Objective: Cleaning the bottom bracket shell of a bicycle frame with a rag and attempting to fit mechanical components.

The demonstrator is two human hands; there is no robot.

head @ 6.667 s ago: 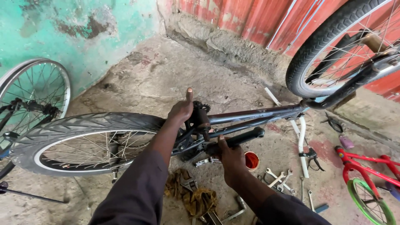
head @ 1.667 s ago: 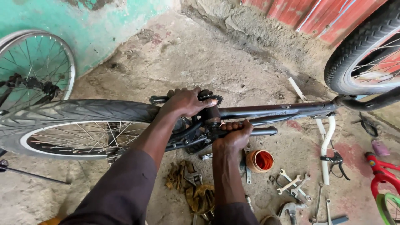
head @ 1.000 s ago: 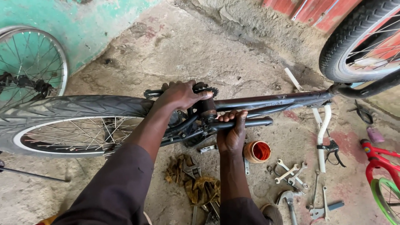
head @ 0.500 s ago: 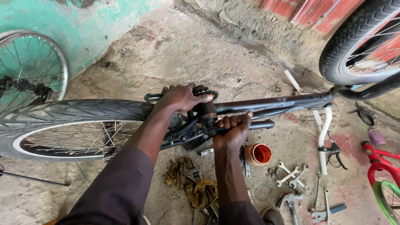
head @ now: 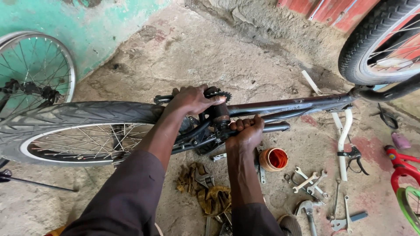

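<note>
Above a dusty concrete floor (head: 210,57), the dark steel bicycle frame (head: 288,106) is gripped by the right hand (head: 247,133), while the small toothed sprocket (head: 221,95) is clasped by the left hand (head: 192,99).

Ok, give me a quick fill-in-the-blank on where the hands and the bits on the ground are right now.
1. The left hand presses on the bike's ____, beside the small sprocket.
2. The right hand grips a black ____ just under the frame.
3. The small tub on the ground is ____ in colour.
4. The wrenches lie to the ____ of the tub.

Missing words: crank; bar; orange; right
</note>
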